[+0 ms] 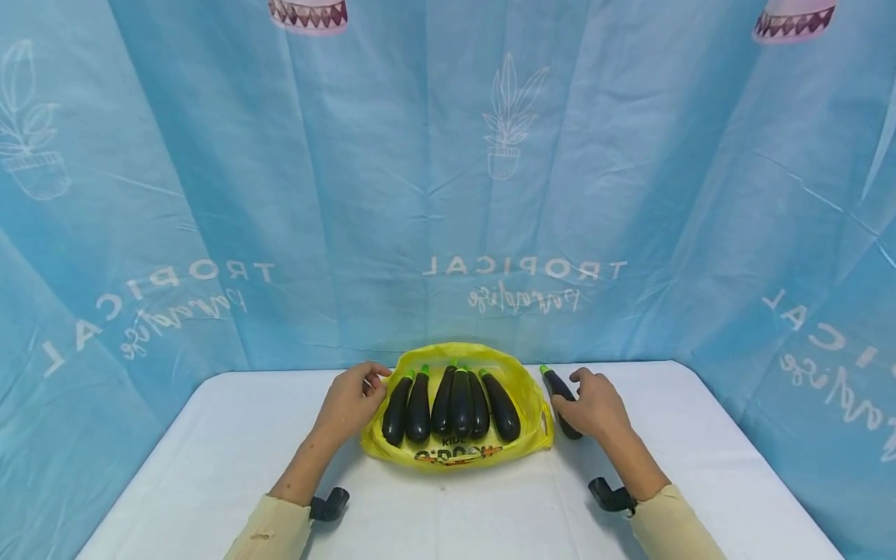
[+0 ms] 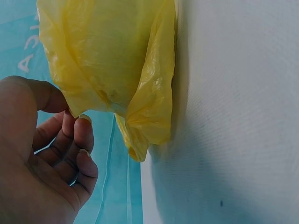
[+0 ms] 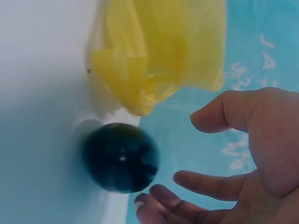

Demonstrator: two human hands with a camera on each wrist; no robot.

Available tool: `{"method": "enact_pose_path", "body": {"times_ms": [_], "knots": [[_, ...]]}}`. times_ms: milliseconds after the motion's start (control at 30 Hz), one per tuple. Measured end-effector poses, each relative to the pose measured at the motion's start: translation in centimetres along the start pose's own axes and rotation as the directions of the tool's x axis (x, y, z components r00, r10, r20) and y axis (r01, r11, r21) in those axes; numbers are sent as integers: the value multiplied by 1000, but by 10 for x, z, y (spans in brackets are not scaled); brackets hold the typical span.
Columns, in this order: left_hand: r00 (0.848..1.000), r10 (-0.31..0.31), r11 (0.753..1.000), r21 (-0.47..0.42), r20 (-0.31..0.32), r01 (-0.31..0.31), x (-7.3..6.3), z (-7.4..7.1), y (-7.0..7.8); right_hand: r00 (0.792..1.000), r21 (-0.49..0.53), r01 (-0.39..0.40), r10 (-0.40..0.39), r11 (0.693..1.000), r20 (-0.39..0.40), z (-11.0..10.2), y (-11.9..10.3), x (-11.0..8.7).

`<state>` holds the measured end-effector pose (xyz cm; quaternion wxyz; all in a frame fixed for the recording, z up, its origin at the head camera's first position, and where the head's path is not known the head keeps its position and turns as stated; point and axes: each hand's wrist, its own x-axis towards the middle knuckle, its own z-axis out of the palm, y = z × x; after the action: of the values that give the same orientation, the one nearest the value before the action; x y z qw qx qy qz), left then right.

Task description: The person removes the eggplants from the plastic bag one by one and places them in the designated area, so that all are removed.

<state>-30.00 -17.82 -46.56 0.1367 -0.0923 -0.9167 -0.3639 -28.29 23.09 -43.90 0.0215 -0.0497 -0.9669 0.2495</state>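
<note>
A yellow plastic bag (image 1: 448, 459) lies open-mouthed on the table, with several dark eggplants (image 1: 418, 408) side by side in it, green stem ends toward the back. At its left side, my left hand (image 1: 352, 400) pinches the edge of the bag (image 2: 103, 56) between thumb and fingers. One more eggplant (image 1: 558, 393) lies on the table just right of the bag. Over it is my right hand (image 1: 593, 403), its thumb and fingers spread apart. In the right wrist view the rounded end of that eggplant (image 3: 121, 158) sits near the fingertips, with a gap toward the thumb.
The table (image 1: 448, 521) has a white cover. Behind it and at both sides hangs a blue curtain (image 1: 448, 194) with white lettering and plant drawings, close to the back edge. Black wrist devices (image 1: 329, 505) are strapped at both sleeves.
</note>
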Motion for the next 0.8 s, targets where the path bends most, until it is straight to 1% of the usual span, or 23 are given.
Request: {"method": "enact_pose_path", "body": {"times_ms": [233,467,667,800], "knots": [[1000,11,1000,3,4,-11,1,-1,0,998,-4,58,-58,998,-27,-7,-12,-6],[1000,-4,1000,2,14,4,0,1,0,992,18,110,-109,994,-62,-11,-22,-17],[1000,-5,1000,7,12,4,-1,2,0,980,50,177,-171,983,-106,-11,-31,-24],[1000,-2,1000,4,11,2,0,1,1,964,62,239,-229,969,-131,-8,-39,-28]]}}
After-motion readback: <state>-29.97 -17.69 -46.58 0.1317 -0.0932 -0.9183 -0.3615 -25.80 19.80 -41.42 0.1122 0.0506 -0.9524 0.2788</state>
